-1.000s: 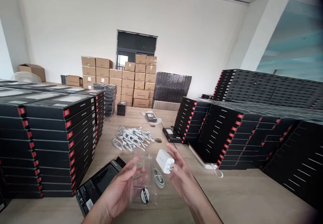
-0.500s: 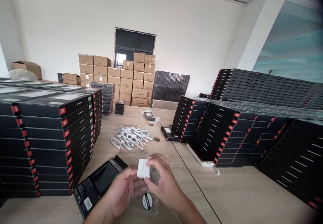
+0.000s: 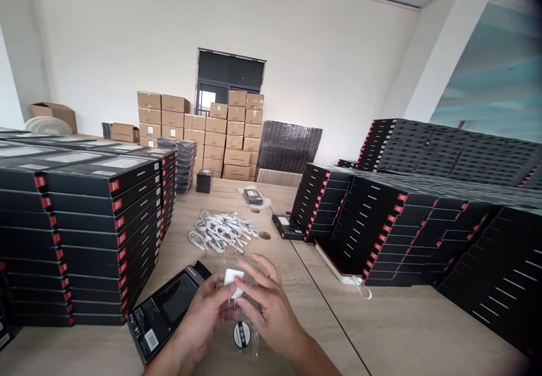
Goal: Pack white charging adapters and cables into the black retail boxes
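A small white plug charger (image 3: 234, 279), its metal prongs pointing down, is between my two hands above the table. My left hand (image 3: 202, 311) is closed round it and the clear plastic packaging, its thumb against the charger's side. My right hand (image 3: 271, 302) pinches the charger from the right with thumb and fingertips, the other fingers raised. Below hangs the clear plastic, with a round black-and-white sticker (image 3: 242, 335) on it. Left of my hands lies a black box (image 3: 169, 302) with a dark window and an opened end flap, partly behind my left forearm.
A heap of white cables (image 3: 222, 230) lies ahead on the wooden table (image 3: 322, 331). Tall stacks of black boxes stand at left (image 3: 88, 240) and right (image 3: 364, 223). A white strap (image 3: 363, 290) pokes out under the right stack. Brown cartons (image 3: 215, 139) are piled by the wall.
The charger has shifted slightly left and turned, its prongs now showing below. My left thumb has come across it, and my right fingers have spread and lifted. The view has shifted slightly.
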The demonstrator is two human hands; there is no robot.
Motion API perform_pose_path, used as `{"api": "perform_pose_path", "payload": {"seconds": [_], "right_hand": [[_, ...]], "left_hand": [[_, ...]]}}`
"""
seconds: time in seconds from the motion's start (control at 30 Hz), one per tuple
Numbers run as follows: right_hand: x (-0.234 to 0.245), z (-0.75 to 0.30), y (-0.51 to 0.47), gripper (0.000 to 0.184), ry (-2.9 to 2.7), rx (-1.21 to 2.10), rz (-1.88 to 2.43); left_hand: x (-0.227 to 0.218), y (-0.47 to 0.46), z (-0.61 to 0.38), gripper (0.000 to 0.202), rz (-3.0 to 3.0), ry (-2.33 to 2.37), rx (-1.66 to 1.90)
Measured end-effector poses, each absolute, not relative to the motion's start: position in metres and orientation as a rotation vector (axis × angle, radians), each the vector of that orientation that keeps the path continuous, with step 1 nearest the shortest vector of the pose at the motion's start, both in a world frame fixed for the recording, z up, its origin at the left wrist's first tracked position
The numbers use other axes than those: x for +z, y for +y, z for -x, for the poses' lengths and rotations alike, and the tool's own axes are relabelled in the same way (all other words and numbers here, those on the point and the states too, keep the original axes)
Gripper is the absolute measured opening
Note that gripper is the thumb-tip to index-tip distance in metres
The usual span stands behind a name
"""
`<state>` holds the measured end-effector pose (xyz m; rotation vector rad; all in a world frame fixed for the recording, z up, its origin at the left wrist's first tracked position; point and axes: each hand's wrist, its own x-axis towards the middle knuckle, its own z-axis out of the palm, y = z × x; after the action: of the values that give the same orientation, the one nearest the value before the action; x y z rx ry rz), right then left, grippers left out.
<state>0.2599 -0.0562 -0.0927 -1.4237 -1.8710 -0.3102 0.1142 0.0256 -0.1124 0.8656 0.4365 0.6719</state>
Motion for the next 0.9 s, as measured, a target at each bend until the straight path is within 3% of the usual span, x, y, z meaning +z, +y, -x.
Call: {"api": "perform_pose_path", "payload": {"seconds": [0.2,0.4,0.5,0.53,0.7,0.9], "right_hand": [[-0.107,-0.285,-0.042,0.025,-1.370,-0.167,1.695],[-0.126,-0.302,-0.025,0.034,-1.164,0.143,2.085],[-0.127,-0.305,-0.022,0.015,-1.092,0.214,2.018],[-0.126,-0.307,-0.022,0.012,-1.056,0.241,1.982],[-0.115,-0.310,-0.030,0.047,-0.860,0.302,1.761],[-0.100,-0.281,-0.036,0.047,-0.637,0.530,1.341]], "left_hand": [[-0.117,0.035,-0.117,0.043,-0.831,0.650,0.729],[-0.121,0.029,-0.121,0.028,-0.900,0.639,0.740],[-0.130,0.030,-0.124,0.028,-0.969,0.645,0.818],[-0.134,0.031,-0.126,0.032,-0.984,0.664,0.852],[-0.156,0.034,-0.136,0.066,-1.019,0.761,0.921],[-0.142,0.023,-0.138,0.089,-0.822,0.712,0.922]]}}
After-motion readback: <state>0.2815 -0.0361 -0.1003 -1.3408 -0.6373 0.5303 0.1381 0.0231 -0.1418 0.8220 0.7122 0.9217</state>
